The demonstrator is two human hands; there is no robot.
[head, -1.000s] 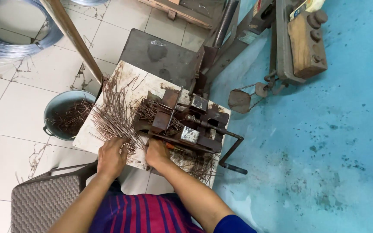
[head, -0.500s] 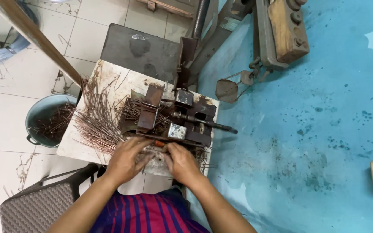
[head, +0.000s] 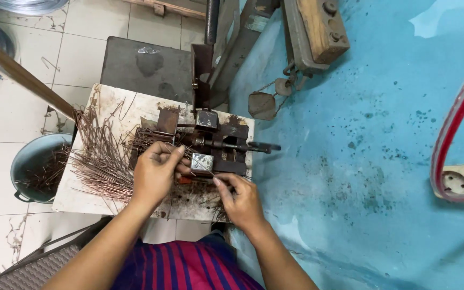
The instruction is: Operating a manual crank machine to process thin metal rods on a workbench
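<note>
The person's left hand (head: 154, 174) sits over the near edge of a rusty metal jig (head: 205, 145) bolted on the small white bench (head: 76, 188), its fingers (head: 175, 156) curled and pinched on a thin wire piece (head: 189, 161) that they hold against the jig's front. The right hand (head: 240, 201), at about 4 o'clock from the left one, has its fingers (head: 222, 184) bent around the near end of what looks like another thin wire (too fine to tell for sure whether they grip it or only touch it). A fanned heap of cut wire pieces (head: 100, 156) lies on the bench at 9 o'clock from the left hand, just beside it. On the tiled floor at 9 o'clock from the bench stands a grey bucket (head: 22, 161) holding more wire bits. The jig's crank handle (head: 253, 146) sticks out toward 3 o'clock.
</note>
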